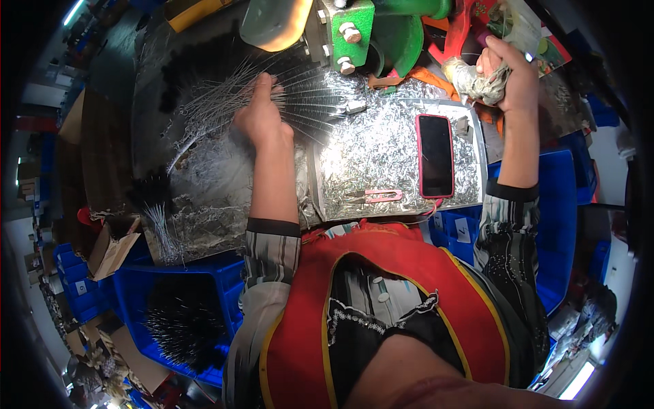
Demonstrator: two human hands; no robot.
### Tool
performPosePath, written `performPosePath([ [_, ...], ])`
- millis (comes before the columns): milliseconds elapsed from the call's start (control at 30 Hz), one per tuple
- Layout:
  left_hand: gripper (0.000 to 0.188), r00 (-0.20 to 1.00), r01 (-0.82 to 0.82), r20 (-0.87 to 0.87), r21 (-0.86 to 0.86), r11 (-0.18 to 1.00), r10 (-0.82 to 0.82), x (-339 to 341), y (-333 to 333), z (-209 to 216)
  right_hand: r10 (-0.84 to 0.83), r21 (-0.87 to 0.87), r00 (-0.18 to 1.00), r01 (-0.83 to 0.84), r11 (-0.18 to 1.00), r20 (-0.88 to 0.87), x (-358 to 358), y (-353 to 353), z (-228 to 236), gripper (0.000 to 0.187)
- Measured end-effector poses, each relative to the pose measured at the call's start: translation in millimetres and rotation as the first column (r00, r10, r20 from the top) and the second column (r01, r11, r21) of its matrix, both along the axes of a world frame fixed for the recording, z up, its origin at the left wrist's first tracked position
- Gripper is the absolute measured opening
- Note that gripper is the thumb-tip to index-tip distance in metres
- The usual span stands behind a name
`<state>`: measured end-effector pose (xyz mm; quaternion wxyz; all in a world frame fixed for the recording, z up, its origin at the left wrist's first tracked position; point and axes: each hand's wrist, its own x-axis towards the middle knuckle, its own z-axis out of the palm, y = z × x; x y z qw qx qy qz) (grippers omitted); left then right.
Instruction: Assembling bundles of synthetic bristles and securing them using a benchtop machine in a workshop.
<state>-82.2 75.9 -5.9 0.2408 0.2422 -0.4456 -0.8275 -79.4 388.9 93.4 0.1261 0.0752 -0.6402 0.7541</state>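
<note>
My left hand point(264, 112) is over the metal worktop, its fingers closed around a fanned-out bundle of thin wire brushes point(218, 95). Their bare wire stems spread out on both sides of the hand, and black bristles show at the far left end. At the upper right, my right hand point(518, 78) grips a crumpled, dirty whitish rag point(477, 82), beside red machine parts point(458, 34). Whether something lies inside the rag is hidden. Between the hands, a shallow tray point(402, 204) is covered with short shiny wire clippings.
On the tray lie a phone in a pink case point(436, 157) and pink thread snips point(375, 196). A green machine point(351, 37) with bolts stands at the far edge. More brushes point(160, 228) lie at the worktop's left corner. Below, a blue bin point(231, 286) holds black-bristled brushes.
</note>
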Motion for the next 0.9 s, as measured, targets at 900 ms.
performPosePath([
  [900, 0.022, 0.981, 0.192, -0.043, 0.077, 0.978, -0.189, 15.3, -18.2, -15.5, -0.009, 0.123, 0.931, 0.057, 0.991, -0.364, -13.6, -3.2, -71.7, 0.015],
])
